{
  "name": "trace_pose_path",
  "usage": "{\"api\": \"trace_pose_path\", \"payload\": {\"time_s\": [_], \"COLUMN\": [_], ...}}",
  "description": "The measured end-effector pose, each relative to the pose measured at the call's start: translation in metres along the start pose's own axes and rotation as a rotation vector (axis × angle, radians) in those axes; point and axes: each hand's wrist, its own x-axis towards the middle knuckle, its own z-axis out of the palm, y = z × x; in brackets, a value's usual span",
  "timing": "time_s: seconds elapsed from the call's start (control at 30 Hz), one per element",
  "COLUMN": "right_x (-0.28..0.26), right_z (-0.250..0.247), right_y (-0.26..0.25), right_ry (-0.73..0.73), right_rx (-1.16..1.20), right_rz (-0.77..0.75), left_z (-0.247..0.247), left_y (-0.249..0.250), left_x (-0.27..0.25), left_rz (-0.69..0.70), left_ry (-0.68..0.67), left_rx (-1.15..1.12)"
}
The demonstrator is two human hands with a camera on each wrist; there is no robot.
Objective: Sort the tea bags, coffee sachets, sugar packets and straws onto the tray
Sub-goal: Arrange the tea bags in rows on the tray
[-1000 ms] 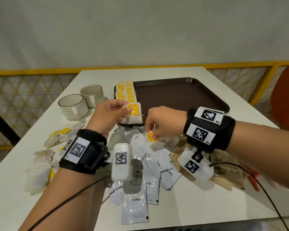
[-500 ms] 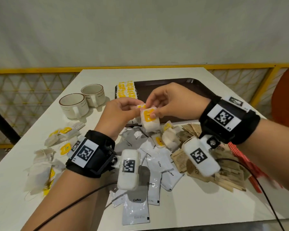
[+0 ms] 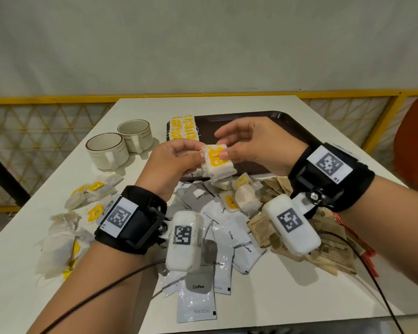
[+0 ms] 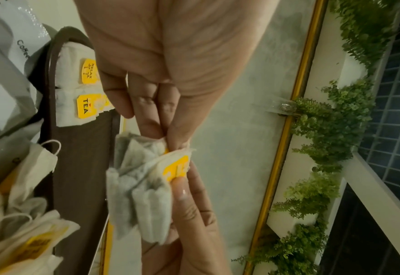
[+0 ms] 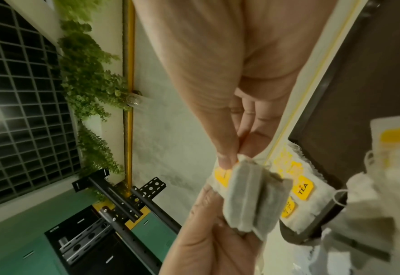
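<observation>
Both hands are up over the near edge of the tray (image 3: 287,121), sharing one small stack of tea bags (image 3: 219,165). Left hand (image 3: 171,162) pinches the stack's top-left corner; right hand (image 3: 258,145) pinches the top-right at the yellow tag, its other fingers spread loose above. The wrist views show at least three bags pressed together, held in the air, touching nothing else.

Progress, my read: early.
- Done: only a short row of tea bags (image 3: 184,128) lies on the tray, beyond the grip at the far left corner. The rest of the tray is bare brown.
- Left: loose tea bags (image 3: 245,196) just below the grip, more tea bags (image 3: 58,247) well off to the left, coffee sachets (image 3: 227,237) under and toward the wrists, brown sugar packets (image 3: 333,254) below the right wrist, red straws (image 3: 348,227) at the far right edge, mostly hidden by the arm.

Two cups (image 3: 121,145) sit left of the grip, not involved.

Likely step: squaring the stack before it joins the row.
</observation>
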Motion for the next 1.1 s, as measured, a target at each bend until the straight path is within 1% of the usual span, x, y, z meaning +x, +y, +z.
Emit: {"api": "trace_pose_path", "payload": {"time_s": [0.13,0.23,0.37,0.4,0.43,0.47,0.53,0.57,0.6,0.63,0.73,0.87,0.93,1.0,1.1], "right_x": [0.001,0.004,0.003,0.001,0.000,-0.002,-0.007,-0.010,-0.013,-0.016,-0.021,-0.024,-0.028,-0.029,-0.030], "right_z": [0.006,0.006,0.004,0.000,-0.006,-0.013,-0.021,-0.022,-0.021,-0.020,-0.027,-0.053,-0.061,-0.066,-0.065], "right_y": [0.003,0.003,0.006,0.006,0.006,0.006,0.010,0.014,0.019,0.022,0.024,0.015,0.013,0.014,0.015], "right_ry": [-0.027,-0.005,-0.001,-0.009,-0.030,-0.074,-0.232,-0.303,-0.345,-0.354,-0.331,-0.323,-0.311,-0.304,-0.279], "right_rx": [0.008,0.053,0.156,0.126,0.016,-0.177,-0.637,-0.816,-0.907,-0.929,-0.830,-0.491,-0.389,-0.385,-0.451], "right_rz": [0.026,0.041,0.090,0.096,0.092,0.081,0.067,0.057,0.046,0.044,0.030,0.125,0.120,0.123,0.113], "left_z": [0.003,0.005,0.002,0.001,-0.001,-0.004,-0.009,-0.011,-0.012,-0.012,-0.011,-0.011,-0.011,-0.010,-0.007], "left_y": [0.001,0.004,0.001,0.000,-0.001,-0.001,-0.001,-0.001,-0.001,-0.001,-0.002,-0.004,-0.005,-0.005,-0.006], "left_x": [0.000,-0.002,-0.002,-0.002,-0.001,-0.001,0.001,0.001,0.002,0.002,0.002,0.003,0.003,0.003,0.002], "left_rz": [0.008,0.017,0.025,0.021,0.017,0.016,0.022,0.020,0.016,0.011,0.008,0.002,-0.011,-0.020,-0.019], "left_ry": [-0.003,-0.029,-0.068,-0.055,-0.029,0.002,0.060,0.078,0.088,0.095,0.105,0.113,0.109,0.099,0.085], "left_rx": [-0.046,-0.067,0.064,0.089,0.102,0.105,0.089,0.072,0.054,0.037,0.017,-0.008,-0.022,-0.021,-0.013]}}
